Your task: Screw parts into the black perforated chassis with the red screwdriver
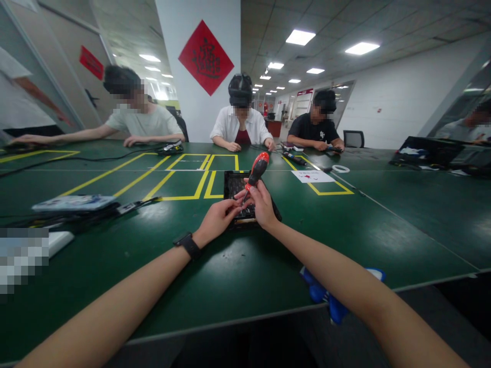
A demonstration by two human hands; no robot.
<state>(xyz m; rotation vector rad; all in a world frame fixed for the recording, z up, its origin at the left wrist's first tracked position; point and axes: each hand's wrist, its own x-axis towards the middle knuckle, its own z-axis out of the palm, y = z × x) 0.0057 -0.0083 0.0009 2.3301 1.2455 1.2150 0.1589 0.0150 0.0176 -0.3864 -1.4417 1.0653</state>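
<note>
My right hand (pixel 261 203) is closed around a screwdriver (pixel 259 168) with a red and black handle. The handle tilts up and to the right, and its shaft runs down towards my left fingers. Close beside it, my left hand (pixel 219 217) has its thumb and fingers pinched near the screwdriver's tip; what they hold, if anything, is too small to make out. Beneath both hands a black open case (pixel 232 180) lies on the green table, with dark parts inside that my hands partly cover. A dark band sits on my left wrist.
Yellow tape (pixel 199 185) marks rectangles on the green table (pixel 184 301). To the left lie a flat box (pixel 76 202) and cables. A printed sheet (pixel 312 177) and a white ring (pixel 340 168) are at right. Blue gloves (pixel 326 294) hang over the near edge. Several people sit opposite.
</note>
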